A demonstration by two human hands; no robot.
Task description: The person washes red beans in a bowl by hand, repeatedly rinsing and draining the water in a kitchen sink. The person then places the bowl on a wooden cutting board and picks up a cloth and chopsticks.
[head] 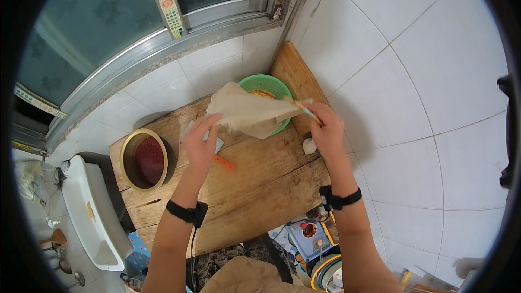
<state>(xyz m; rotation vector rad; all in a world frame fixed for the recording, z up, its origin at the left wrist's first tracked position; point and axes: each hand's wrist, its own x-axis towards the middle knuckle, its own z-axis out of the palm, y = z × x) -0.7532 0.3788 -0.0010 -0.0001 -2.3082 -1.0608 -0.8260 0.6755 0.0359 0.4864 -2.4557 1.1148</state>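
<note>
My right hand point(328, 126) grips a thin wooden stick point(310, 114) with a light blue band. A corner of a beige cloth point(252, 110) lies at the stick, by my right fingers. The cloth spreads leftward over part of a green plastic basket point(272, 79), which holds yellowish-brown food point(262, 93). At the cloth's left edge are the fingertips of my left hand point(200, 142); whether they pinch it cannot be told. Beneath this hand lies a knife with a broad metal blade point(219, 145) and an orange handle point(224, 163), its blade partly hidden.
The wooden table point(252, 195) carries a gold-rimmed pot point(123, 158) of dark red contents point(149, 160) at left. A wooden board point(299, 77) leans on the tiled wall, with a small whitish item point(309, 145) below. A white basin point(95, 211) stands left; a blue tray point(305, 240) sits lower right.
</note>
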